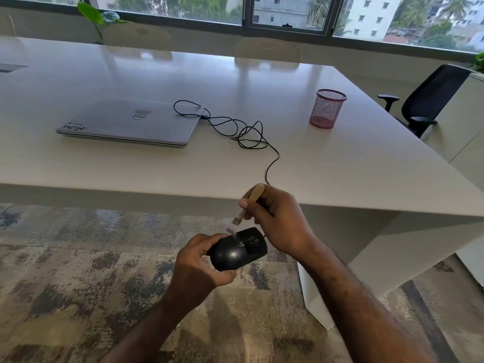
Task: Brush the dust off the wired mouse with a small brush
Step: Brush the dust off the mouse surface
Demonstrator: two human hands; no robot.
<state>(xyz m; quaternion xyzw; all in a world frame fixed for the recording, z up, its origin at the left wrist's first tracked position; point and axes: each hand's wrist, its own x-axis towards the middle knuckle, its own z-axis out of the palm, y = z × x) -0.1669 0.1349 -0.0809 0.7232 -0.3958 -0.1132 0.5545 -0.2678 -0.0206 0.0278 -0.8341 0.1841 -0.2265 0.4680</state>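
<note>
A black wired mouse (237, 249) is held in front of the table's near edge, above the carpet. My left hand (196, 265) grips it from the left and below, thumb on its side. My right hand (277, 218) grips a small wooden-handled brush (250, 203), handle up, bristles down. The pale bristle tip lies blurred at the mouse's top near the scroll wheel. The mouse's black cable (235, 127) runs up over the white table (340, 166) in loose loops to the side of a shut grey laptop (131, 121).
A red mesh pen cup (327, 108) stands at the table's right side. A black office chair (424, 100) sits beyond the right edge, and two pale chairs (267, 52) stand at the far side. Patterned carpet (78, 271) lies below my arms.
</note>
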